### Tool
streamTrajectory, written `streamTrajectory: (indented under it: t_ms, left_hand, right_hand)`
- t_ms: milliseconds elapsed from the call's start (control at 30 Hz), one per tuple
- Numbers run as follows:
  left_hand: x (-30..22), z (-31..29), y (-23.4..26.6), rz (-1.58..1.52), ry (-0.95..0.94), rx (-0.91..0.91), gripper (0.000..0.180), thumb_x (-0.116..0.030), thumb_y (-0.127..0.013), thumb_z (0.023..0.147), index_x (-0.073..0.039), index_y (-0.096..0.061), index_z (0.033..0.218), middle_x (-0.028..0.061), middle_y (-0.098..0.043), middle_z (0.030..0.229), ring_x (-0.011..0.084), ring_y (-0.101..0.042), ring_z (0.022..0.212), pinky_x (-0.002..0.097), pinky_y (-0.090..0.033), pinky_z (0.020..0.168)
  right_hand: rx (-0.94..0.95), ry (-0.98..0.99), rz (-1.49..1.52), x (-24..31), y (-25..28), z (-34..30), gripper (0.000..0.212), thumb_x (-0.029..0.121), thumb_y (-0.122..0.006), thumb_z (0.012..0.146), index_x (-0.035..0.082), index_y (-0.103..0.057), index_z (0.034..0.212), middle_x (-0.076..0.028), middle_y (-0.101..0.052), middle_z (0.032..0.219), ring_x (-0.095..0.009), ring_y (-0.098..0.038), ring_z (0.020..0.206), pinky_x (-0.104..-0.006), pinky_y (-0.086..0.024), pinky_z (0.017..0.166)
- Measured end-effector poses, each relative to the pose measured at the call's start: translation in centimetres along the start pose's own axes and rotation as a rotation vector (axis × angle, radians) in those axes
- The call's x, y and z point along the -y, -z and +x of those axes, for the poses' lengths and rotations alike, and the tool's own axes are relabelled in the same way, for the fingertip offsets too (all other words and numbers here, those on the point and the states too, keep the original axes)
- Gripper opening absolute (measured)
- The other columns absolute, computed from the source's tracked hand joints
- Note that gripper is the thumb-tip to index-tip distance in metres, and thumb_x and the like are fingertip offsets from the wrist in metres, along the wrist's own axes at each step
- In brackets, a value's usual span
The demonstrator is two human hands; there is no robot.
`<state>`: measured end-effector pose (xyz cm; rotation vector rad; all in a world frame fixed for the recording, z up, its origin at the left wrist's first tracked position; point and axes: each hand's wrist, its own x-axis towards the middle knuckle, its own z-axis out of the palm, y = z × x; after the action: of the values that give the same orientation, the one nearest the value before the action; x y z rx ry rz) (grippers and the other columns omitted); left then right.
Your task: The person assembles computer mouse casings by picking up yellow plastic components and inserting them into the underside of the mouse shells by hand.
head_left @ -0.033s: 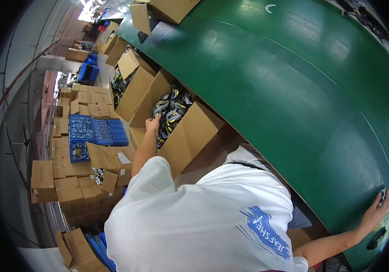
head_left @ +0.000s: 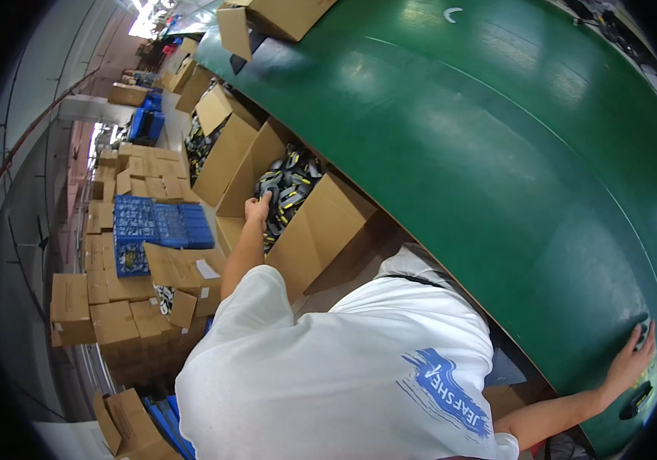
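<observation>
In the left-centre of the frame, the person's left hand (head_left: 256, 210) is resting at the near side of an open carton (head_left: 321, 234). Its fingers are curling partly closed against the dark grey and yellow pieces (head_left: 295, 192) that are filling the carton; whether they are gripping one, I cannot tell. At the lower right, the right hand (head_left: 635, 356) is lying over the green table (head_left: 458, 176), thumb and fingers standing slightly apart and closing around a small grey piece (head_left: 641, 332). A black gadget (head_left: 636, 400) is lying just below that hand, near the right edge. The white shirt (head_left: 321, 376) is filling the lower middle. A second open carton (head_left: 227, 157), also holding dark pieces, is standing beside the first, toward the upper left. Blue crates (head_left: 135, 217) are sitting among stacked cartons (head_left: 116, 322) at the left, and another box (head_left: 290, 17) is sitting on the table at the top.
</observation>
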<state>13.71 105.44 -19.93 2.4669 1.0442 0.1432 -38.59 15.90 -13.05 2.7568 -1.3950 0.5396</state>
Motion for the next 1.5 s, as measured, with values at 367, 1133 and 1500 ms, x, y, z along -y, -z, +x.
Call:
streamTrajectory:
  t_ms: [367,1133,1500]
  left_hand:
    - [-29.8,-13.2,-8.8,-0.329,-1.186,-0.147,0.047,-0.014,-0.07,0.104,0.001,-0.06,0.148,0.0178,-0.064,0.148,0.0306,-0.061,0.134,0.0471,-0.045,0.116]
    - [-39.9,-114.9,-20.0,-0.056,-2.046,1.27,0.089,-0.061,-0.083,0.083,-0.022,-0.055,0.156,0.0247,-0.05,0.155,0.0424,-0.053,0.143,0.0491,-0.045,0.12]
    - [-43.5,-107.5,-23.1,-0.078,-2.298,1.147,0.076,-0.038,-0.073,0.094,-0.026,-0.048,0.164,0.018,-0.064,0.144,0.0363,-0.062,0.137,0.05,-0.05,0.114]
  right_hand:
    - [-0.225,-0.233,0.034,10.4,3.5,-10.1,0.038,0.006,-0.063,0.101,0.008,-0.071,0.138,-0.015,-0.066,0.135,-0.037,-0.062,0.118,-0.0484,-0.049,0.102]
    - [-0.422,-0.434,0.711,7.9,3.5,-13.3,0.033,0.001,-0.084,0.089,0.006,-0.072,0.119,-0.013,-0.074,0.105,-0.026,-0.074,0.08,-0.0341,-0.061,0.067]
    - [-0.358,-0.283,0.511,8.4,5.1,-12.1,0.024,0.007,-0.08,0.092,0.009,-0.076,0.115,-0.009,-0.074,0.103,-0.029,-0.073,0.086,-0.04,-0.059,0.073]
